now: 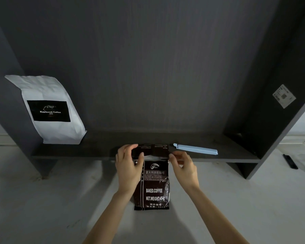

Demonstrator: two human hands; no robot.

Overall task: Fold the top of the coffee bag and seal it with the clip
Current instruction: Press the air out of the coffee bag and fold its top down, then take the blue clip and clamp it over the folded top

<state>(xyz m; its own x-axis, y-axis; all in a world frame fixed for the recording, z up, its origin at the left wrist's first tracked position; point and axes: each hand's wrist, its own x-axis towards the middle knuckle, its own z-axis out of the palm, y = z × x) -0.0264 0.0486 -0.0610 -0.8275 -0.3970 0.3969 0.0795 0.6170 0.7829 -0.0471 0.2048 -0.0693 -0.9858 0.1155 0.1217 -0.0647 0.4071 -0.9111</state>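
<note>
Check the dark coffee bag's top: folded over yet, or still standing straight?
Folded over, not clipped. The dark coffee bag has its top flap bent back, upside-down print showing, pinched by left hand and right hand. Blue clip lies on the shelf.

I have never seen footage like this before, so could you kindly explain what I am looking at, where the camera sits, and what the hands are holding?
There is no machine here: a person wears one wide-angle camera on the head, looking forward and down at their own bare hands. The left hand and right hand pinch the two top corners of a dark coffee bag, whose top is bent over. The bag seems to hang in front of a dark shelf. On that shelf, just right of the hands, lies a light blue clip, untouched. Further left a white coffee bag leans against the shelf's side wall.
</note>
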